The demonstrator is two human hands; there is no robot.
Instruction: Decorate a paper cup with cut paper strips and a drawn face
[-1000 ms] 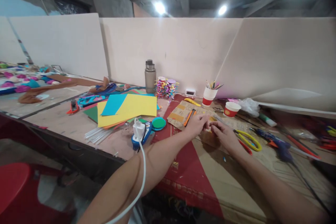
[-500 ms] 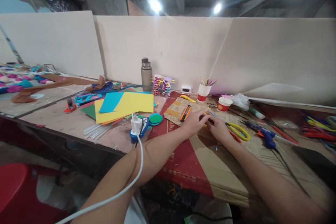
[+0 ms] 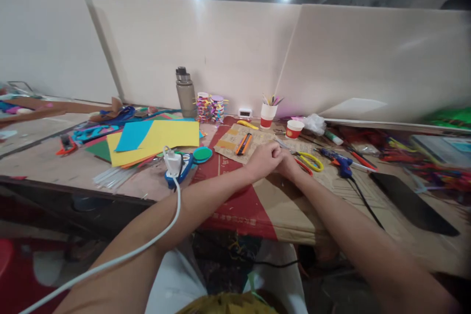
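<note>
My left hand is closed, its fingers curled in against my right hand above the cardboard. The right hand's fingers are bent and mostly hidden; whatever lies between the two hands cannot be made out. An orange and black utility knife rests on a brown cardboard piece left of my hands. Yellow-handled scissors and a red handle lie just right of them. Behind stand a red and white cup of pencils and a shorter paper cup.
Coloured paper sheets, a blue power strip with a white plug and a bottle are left. A white cable crosses my left forearm. A blue glue gun and black phone-like slab lie right.
The view has shifted right and down, so the table things appear further left. My hands have drawn closer together, and the left fingers look more curled.
</note>
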